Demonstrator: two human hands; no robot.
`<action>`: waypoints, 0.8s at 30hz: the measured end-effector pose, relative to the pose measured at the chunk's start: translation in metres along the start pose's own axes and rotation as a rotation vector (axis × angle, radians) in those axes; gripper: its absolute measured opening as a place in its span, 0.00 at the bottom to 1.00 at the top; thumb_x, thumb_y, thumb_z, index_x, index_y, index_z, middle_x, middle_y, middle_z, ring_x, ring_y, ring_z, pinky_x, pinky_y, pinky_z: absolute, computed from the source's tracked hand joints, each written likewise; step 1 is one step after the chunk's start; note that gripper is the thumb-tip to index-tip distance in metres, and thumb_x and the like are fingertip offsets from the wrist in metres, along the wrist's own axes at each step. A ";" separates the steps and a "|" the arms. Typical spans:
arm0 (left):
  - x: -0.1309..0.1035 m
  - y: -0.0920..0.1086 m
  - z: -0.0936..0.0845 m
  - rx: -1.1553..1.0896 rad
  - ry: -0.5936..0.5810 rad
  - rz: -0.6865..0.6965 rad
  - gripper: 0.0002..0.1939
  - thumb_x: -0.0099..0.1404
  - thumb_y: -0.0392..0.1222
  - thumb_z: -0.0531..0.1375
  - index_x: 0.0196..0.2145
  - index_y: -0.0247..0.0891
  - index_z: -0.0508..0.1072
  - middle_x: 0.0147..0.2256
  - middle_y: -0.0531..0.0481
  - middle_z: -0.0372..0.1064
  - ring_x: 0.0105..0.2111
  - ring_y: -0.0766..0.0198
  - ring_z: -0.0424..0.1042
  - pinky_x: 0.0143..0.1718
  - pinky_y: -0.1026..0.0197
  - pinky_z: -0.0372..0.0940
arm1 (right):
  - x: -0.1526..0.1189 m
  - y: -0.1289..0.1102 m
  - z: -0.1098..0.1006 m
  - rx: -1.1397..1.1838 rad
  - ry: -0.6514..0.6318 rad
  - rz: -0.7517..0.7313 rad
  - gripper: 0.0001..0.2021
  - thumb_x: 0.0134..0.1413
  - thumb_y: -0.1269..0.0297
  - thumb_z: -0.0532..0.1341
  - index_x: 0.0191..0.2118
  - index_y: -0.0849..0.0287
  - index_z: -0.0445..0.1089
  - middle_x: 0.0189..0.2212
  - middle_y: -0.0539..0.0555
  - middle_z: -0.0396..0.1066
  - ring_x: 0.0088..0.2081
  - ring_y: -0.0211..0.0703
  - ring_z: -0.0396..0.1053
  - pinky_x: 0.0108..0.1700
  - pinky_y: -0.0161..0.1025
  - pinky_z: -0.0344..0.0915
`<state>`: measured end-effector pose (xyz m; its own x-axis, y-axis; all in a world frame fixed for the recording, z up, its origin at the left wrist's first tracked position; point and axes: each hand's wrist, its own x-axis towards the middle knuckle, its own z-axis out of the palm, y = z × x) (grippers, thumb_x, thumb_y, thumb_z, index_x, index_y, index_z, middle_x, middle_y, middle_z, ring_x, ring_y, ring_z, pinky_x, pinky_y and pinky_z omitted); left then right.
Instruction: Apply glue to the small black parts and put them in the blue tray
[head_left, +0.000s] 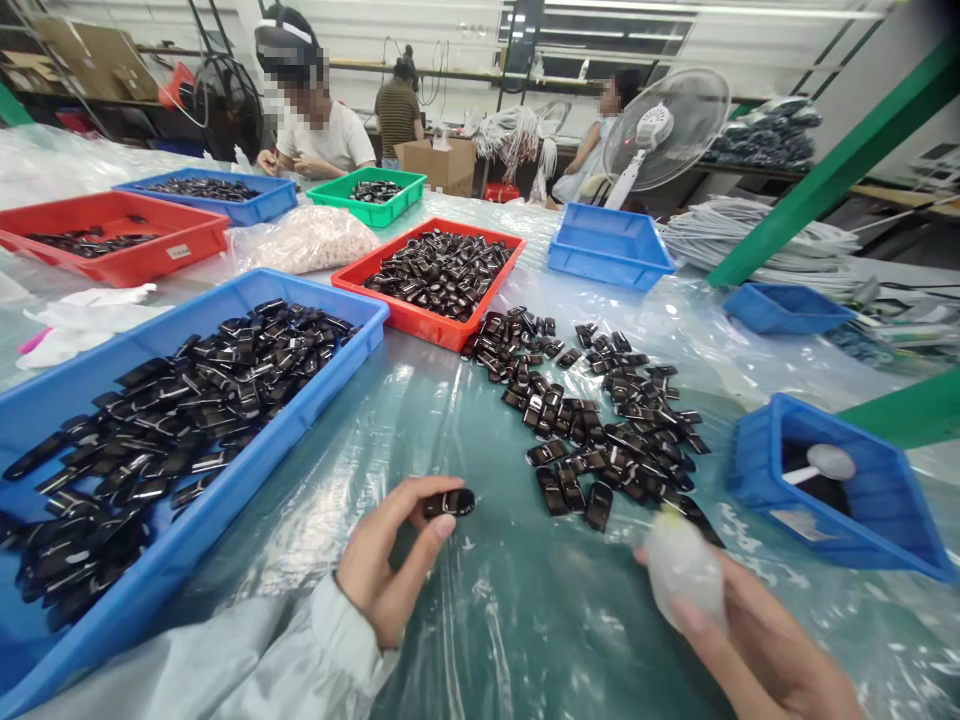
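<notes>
Between the thumb and fingers of my left hand (397, 560) is a small glossy black plastic part (450, 502), held just above the table. My right hand (757, 620) grips a whitish translucent squeeze bottle (684, 572) with a yellowish tip; it is somewhat blurred. Beyond my hands lies a loose pile of similar black parts (600, 430) on the plastic-covered table (465, 620). To my left, a large blue tray (330, 400) holds many more black parts. A red tray (480, 330) heaped with them stands behind the pile.
At the right, a blue bin (772, 500) holds dark material and a spoon-like white tool (829, 462). Another blue bin (611, 250) stands farther back. A bag of pale pieces (307, 240) lies between trays. A green post (832, 170) slants at right; a fan (660, 130) and several people are beyond.
</notes>
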<state>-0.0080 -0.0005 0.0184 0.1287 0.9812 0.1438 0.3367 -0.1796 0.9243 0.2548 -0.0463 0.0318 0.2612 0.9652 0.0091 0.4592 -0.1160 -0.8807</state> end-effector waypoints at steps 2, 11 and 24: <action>0.002 -0.005 0.001 -0.052 -0.003 -0.058 0.12 0.67 0.44 0.51 0.47 0.41 0.66 0.39 0.47 0.68 0.36 0.60 0.67 0.38 0.57 0.61 | 0.010 0.003 -0.002 0.019 0.018 -0.015 0.19 0.49 0.51 0.62 0.47 0.50 0.68 0.49 0.53 0.72 0.53 0.52 0.65 0.53 0.40 0.65; 0.006 -0.015 0.006 -0.128 0.009 -0.004 0.16 0.67 0.50 0.52 0.46 0.37 0.67 0.38 0.45 0.69 0.35 0.59 0.68 0.38 0.58 0.63 | 0.014 0.004 0.002 -0.087 0.360 -0.281 0.26 0.47 0.56 0.64 0.52 0.53 0.57 0.45 0.58 0.64 0.46 0.55 0.65 0.49 0.53 0.61; 0.001 -0.004 0.004 -0.032 -0.002 0.110 0.11 0.65 0.39 0.52 0.44 0.37 0.68 0.35 0.49 0.69 0.30 0.64 0.66 0.34 0.63 0.64 | 0.010 -0.047 0.090 -0.276 -0.336 -0.692 0.09 0.58 0.75 0.55 0.38 0.57 0.72 0.35 0.58 0.71 0.35 0.49 0.68 0.36 0.44 0.64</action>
<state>-0.0055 0.0010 0.0134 0.1648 0.9556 0.2442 0.2907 -0.2837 0.9138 0.1590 -0.0101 0.0310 -0.4065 0.8532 0.3267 0.6271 0.5206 -0.5794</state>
